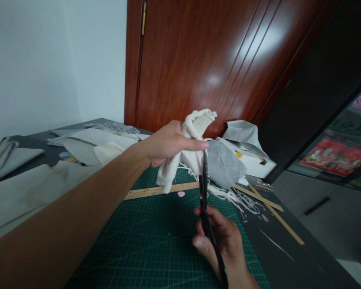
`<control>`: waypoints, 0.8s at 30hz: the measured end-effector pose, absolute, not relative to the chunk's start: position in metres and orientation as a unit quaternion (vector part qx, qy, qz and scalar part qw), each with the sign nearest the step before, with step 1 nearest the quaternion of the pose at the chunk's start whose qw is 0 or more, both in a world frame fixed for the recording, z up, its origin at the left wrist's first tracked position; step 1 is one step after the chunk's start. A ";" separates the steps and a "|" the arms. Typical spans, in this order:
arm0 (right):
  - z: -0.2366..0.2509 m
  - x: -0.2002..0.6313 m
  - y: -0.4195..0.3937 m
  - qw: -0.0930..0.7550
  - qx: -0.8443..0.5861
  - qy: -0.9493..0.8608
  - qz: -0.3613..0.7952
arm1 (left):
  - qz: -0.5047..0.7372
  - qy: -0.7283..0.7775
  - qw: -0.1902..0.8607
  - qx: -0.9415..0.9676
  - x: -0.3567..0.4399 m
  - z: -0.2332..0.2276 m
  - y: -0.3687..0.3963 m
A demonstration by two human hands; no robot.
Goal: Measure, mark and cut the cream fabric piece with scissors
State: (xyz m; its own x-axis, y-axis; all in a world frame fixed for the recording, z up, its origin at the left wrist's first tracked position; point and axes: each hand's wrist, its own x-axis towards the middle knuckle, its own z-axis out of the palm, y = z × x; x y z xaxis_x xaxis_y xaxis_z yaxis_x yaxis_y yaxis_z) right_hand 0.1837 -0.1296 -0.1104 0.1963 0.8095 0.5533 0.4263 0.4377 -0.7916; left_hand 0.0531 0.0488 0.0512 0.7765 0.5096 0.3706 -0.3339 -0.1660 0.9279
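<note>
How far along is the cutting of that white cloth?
Some trimming looks done: thin white strips lie on the green mat and the dark table beside it. In hand now: the left hand holds the bunched white cloth up, and the right hand has black scissors at its edge. How much is left cannot be told; more grey fabric lies uncut at the left.

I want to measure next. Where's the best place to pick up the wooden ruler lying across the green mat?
Probably take the wooden ruler by its bare left stretch, from above and the near side. It lies flat on the cutting mat; its right part runs under the held white cloth and scissors.
</note>
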 end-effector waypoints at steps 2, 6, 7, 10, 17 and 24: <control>-0.106 0.183 -0.130 0.583 -0.503 -0.618 0.160 | 0.329 0.062 0.644 0.688 0.053 0.052 0.049; -0.103 0.181 -0.130 0.581 -0.500 -0.623 0.158 | 0.336 0.056 0.645 0.684 0.053 0.052 0.049; -0.103 0.182 -0.130 0.581 -0.500 -0.623 0.159 | 0.339 0.057 0.644 0.683 0.053 0.053 0.048; -0.110 0.183 -0.130 0.590 -0.497 -0.611 0.177 | 0.350 0.066 0.643 0.678 0.054 0.054 0.045; -0.124 0.187 -0.130 0.609 -0.496 -0.580 0.216 | 0.395 0.081 0.614 0.678 0.058 0.055 0.037; -0.123 0.187 -0.130 0.608 -0.493 -0.583 0.219 | 0.403 0.093 0.609 0.677 0.058 0.054 0.037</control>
